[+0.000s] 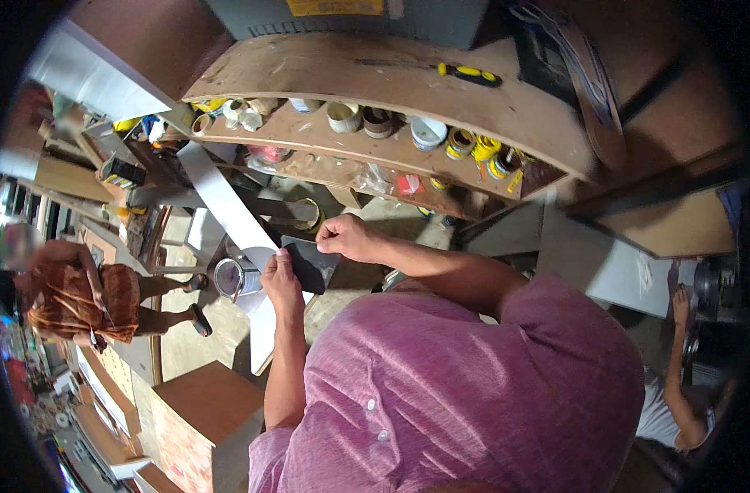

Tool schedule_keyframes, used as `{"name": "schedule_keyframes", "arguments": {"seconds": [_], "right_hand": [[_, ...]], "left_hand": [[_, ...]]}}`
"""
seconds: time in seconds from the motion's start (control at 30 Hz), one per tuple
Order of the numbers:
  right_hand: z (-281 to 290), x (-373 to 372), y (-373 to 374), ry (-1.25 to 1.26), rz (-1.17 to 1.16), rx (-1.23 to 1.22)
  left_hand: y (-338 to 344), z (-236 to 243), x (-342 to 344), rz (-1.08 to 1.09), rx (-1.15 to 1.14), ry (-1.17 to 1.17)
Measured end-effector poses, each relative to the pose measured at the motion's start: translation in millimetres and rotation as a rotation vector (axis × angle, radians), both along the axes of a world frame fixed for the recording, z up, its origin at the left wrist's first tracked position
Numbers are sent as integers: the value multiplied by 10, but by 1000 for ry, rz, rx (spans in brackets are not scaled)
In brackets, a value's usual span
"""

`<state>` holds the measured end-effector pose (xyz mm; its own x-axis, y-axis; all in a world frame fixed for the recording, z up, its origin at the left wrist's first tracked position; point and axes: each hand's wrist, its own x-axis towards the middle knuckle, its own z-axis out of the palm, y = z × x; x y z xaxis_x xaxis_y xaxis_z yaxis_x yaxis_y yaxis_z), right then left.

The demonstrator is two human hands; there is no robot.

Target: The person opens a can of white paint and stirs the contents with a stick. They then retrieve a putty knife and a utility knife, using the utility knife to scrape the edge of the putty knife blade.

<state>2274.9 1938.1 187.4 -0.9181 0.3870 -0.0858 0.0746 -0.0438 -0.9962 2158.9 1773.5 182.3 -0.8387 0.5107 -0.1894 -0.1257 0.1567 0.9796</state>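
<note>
Dark grey, the sheet [310, 269] is gripped in your left hand [282, 283], your right hand [346, 238] pinching its edge, over the white board [227, 200]; what's done or remaining is hard to tell.

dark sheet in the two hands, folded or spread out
The dark sheet looks spread: a broad, fairly flat face shows between left hand and right hand. Any layer doubled underneath is hidden.

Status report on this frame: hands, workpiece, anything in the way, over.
Left hand gripping left edge, right hand pinching upper right of thin dark-grey rectangular sheet. Round metal can close by left hand; nothing seen blocking either.
</note>
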Motion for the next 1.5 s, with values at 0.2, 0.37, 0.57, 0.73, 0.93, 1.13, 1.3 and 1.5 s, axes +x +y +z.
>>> {"name": "schedule_keyframes", "arguments": {"seconds": [0.2, 0.37, 0.57, 0.73, 0.93, 1.13, 1.3, 1.5], "right_hand": [[76, -13, 388, 33, -290, 318], [339, -63, 773, 47, -468, 292], [962, 165, 1250, 58, -607, 872], [1504, 647, 2114, -341, -859, 1588], [1574, 681, 2429, -760, -402, 1380], [1752, 788, 1884, -593, -519, 1204], [1578, 622, 1129, -717, -408, 1186], [1412, 450, 909, -888, -405, 1204]], "left_hand": [[606, 414, -2, 10, 78, -89], [938, 570, 136, -205, 402, -369], [1311, 652, -103, -348, 249, -300], [1953, 749, -223, -417, 333, -343], [2476, 822, -273, -404, 366, -415], [2565, 801, -235, -384, 284, -376], [2558, 788, -193, -374, 311, -419], [2541, 779, -119, -356, 369, -267]]}}
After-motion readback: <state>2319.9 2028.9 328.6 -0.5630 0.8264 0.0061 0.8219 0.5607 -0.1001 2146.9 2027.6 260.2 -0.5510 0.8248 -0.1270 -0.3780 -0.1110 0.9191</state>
